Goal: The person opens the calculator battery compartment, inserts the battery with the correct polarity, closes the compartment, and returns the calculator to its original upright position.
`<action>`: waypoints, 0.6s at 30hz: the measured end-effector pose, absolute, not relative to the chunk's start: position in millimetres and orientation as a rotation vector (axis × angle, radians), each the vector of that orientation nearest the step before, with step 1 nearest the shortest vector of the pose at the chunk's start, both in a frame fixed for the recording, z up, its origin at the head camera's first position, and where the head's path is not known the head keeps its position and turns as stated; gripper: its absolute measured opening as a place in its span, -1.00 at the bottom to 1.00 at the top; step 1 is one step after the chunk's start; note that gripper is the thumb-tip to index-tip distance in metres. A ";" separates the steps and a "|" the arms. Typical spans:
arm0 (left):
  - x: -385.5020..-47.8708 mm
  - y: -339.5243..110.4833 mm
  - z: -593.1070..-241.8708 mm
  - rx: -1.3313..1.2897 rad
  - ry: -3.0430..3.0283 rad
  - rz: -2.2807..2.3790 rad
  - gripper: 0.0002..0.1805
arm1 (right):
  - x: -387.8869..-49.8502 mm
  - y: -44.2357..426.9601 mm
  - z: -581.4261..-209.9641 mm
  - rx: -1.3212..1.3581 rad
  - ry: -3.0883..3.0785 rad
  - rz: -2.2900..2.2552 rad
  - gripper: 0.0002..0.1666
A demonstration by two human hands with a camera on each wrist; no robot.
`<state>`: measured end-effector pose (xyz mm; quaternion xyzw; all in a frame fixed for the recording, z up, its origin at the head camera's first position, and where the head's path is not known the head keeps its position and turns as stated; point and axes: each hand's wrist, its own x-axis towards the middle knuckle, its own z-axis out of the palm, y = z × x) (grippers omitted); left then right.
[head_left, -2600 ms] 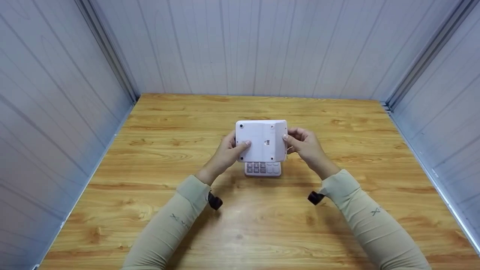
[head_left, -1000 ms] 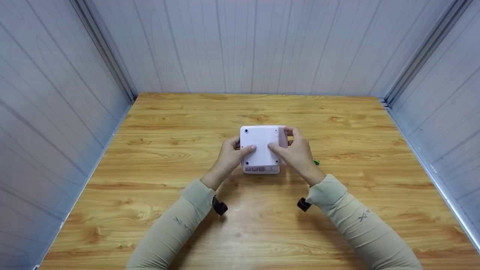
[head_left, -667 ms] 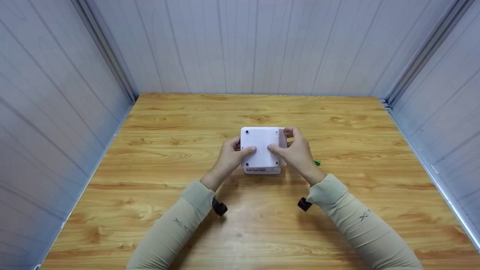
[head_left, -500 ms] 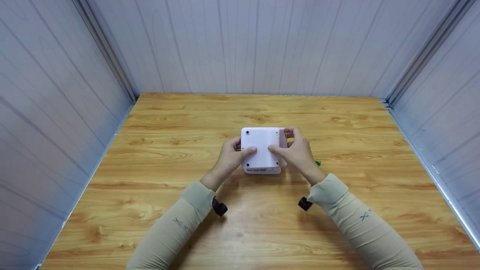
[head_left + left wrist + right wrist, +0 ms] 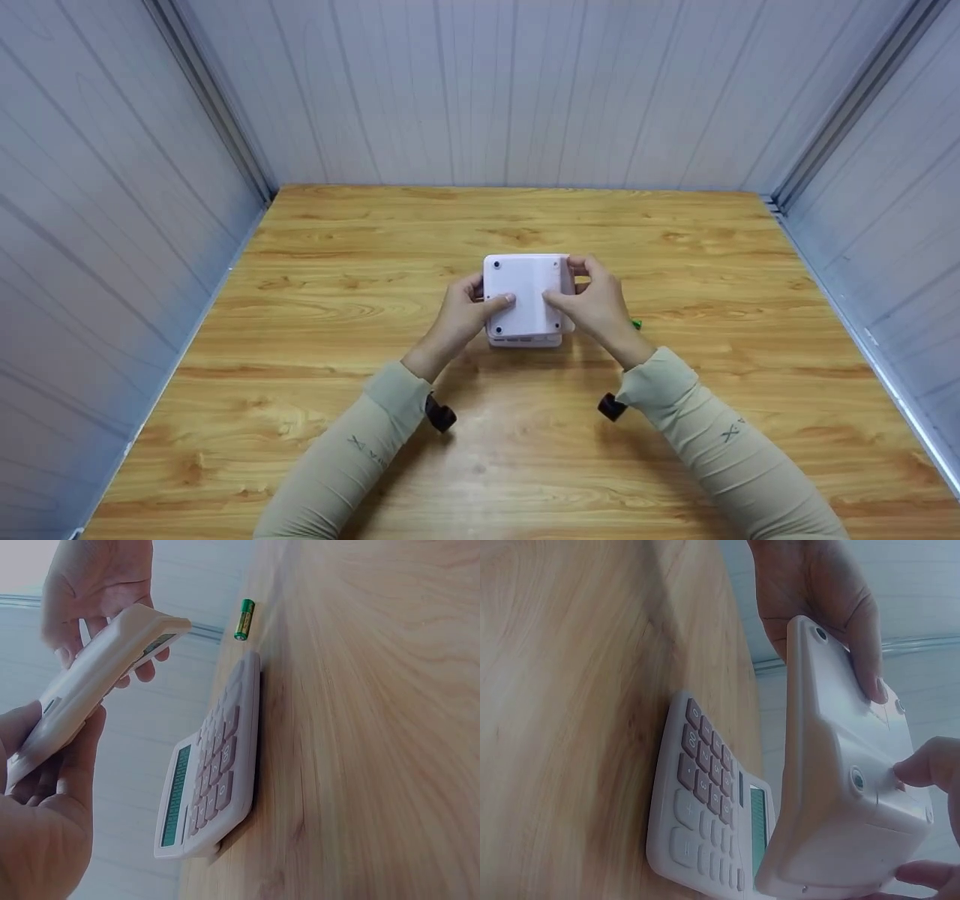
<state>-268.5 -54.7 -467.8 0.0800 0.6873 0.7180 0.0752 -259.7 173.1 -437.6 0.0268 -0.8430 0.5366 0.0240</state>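
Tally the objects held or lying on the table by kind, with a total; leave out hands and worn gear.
Calculators: 2 (the held calculator and the keys-up calculator)
Batteries: 1 (a green battery)
Total: 3

Pale panelled walls [image 5: 480,90] around wood-grained table [image 5: 517,465]

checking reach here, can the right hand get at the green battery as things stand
Probably yes, once freed: the right hand grips the upturned calculator, but the green battery lies nearby on the table, uncovered.
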 end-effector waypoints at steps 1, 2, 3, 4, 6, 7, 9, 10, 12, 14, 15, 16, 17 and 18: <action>-268.7 -54.9 -467.6 0.242 2.057 2.154 -0.48 | -259.5 173.2 -437.6 0.088 -2.597 1.670 -0.30; -268.9 -55.2 -467.6 0.244 2.056 2.155 -0.48 | -259.3 173.4 -437.7 0.093 -2.585 1.676 -0.33; -269.2 -55.7 -467.8 0.239 2.053 2.158 -0.47 | -259.2 173.4 -437.6 0.096 -2.576 1.683 -0.36; -269.4 -56.0 -468.2 0.232 2.051 2.161 -0.47 | -259.0 173.5 -437.9 0.099 -2.567 1.694 -0.38; -269.8 -56.6 -469.3 0.229 2.042 2.180 -0.47 | -258.7 173.6 -438.7 0.103 -2.549 1.709 -0.42; -269.8 -56.8 -469.8 0.229 2.042 2.188 -0.47 | -258.5 173.5 -439.1 0.105 -2.539 1.717 -0.43; -269.6 -56.6 -470.4 0.235 2.041 2.206 -0.47 | -258.1 173.2 -439.7 0.113 -2.523 1.720 -0.44; -269.4 -56.4 -470.4 0.242 2.042 2.214 -0.47 | -257.7 172.9 -439.9 0.119 -2.514 1.711 -0.45; -269.1 -55.7 -470.8 0.250 2.050 2.226 -0.47 | -256.9 171.9 -440.3 0.140 -2.497 1.670 -0.46; -268.8 -54.8 -470.9 0.257 2.062 2.234 -0.48 | -255.6 170.9 -440.4 0.166 -2.477 1.618 -0.49; -268.8 -54.3 -471.0 0.260 2.070 2.236 -0.48 | -254.7 170.5 -440.6 0.179 -2.466 1.593 -0.50; -268.9 -53.9 -471.0 0.262 2.079 2.236 -0.48 | -254.0 170.1 -440.8 0.192 -2.452 1.575 -0.52; -269.0 -53.4 -471.1 0.262 2.086 2.236 -0.49 | -253.3 169.7 -441.0 0.207 -2.438 1.564 -0.53; -269.1 -53.0 -471.2 0.264 2.093 2.235 -0.49 | -252.5 169.6 -441.1 0.221 -2.423 1.557 -0.54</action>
